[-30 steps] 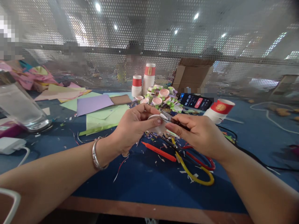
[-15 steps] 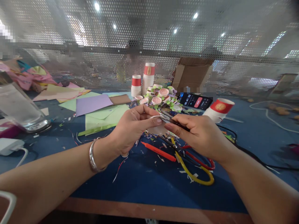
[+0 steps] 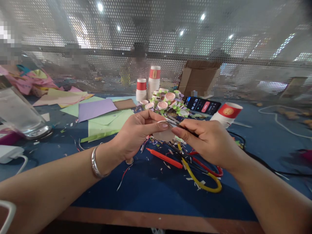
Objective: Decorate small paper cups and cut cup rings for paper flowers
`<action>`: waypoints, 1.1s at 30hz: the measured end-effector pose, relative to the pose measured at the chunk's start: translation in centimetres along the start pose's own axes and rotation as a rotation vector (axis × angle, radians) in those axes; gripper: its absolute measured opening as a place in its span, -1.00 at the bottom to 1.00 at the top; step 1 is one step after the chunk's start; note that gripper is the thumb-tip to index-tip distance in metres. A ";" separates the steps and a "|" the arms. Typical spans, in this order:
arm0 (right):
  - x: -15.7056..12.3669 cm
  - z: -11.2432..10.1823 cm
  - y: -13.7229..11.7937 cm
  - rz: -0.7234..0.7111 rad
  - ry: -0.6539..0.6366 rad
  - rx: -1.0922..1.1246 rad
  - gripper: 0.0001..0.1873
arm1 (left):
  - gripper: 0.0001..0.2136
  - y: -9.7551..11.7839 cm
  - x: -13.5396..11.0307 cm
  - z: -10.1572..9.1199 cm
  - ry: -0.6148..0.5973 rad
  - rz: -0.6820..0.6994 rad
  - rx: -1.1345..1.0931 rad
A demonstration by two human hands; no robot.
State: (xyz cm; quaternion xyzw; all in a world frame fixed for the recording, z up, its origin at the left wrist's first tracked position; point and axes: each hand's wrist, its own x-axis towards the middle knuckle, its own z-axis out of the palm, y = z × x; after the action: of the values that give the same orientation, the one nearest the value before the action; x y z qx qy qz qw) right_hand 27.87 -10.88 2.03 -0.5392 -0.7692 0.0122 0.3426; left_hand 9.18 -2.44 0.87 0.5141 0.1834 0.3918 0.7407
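My left hand (image 3: 140,130), with a silver bracelet on the wrist, pinches a small white paper piece (image 3: 163,122) between thumb and fingers. My right hand (image 3: 207,139) is closed around a slim dark-handled tool (image 3: 174,124) with a metal tip, which meets the paper's edge. The fingers cover most of the tool, so its exact kind is hidden. Below the hands lie an orange-red marker (image 3: 165,158) and scissors with yellow and red handles (image 3: 200,182). Just behind the hands is a heap of cut paper-cup bottoms (image 3: 162,105) with green and purple paper bits.
Stacked paper cups (image 3: 154,83) stand at the back, and another cup (image 3: 227,113) leans at right near a phone (image 3: 203,105). Coloured paper sheets (image 3: 97,109), a glass of water (image 3: 26,113) and a white charger (image 3: 11,153) lie left. Paper scraps litter the blue table (image 3: 146,195).
The view has shifted very slightly. Both hands keep their grip and place; the metal tip and the white paper have moved only a little against each other.
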 end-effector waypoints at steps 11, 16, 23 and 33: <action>0.1 -0.1 0.0 0.077 -0.049 0.044 -0.49 | -0.73 -0.2 0.1 -0.1 0.002 -0.021 0.020; 0.2 -0.1 -0.2 0.095 -0.066 0.061 -0.46 | -0.70 -0.1 0.1 -0.2 -0.008 -0.032 0.013; 0.3 0.0 -0.1 0.170 -0.024 0.142 -0.41 | -0.78 0.1 0.1 -0.3 0.002 -0.042 0.039; 0.6 -0.3 0.5 0.179 -0.075 0.084 -0.39 | -0.61 -0.3 0.1 -0.8 0.011 0.068 0.183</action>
State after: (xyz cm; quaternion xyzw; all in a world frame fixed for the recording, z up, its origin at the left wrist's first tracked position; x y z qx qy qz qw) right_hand 28.36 -10.30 2.39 -0.5901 -0.7291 0.0952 0.3333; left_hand 8.88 -1.91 0.30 0.5833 0.2049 0.4012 0.6759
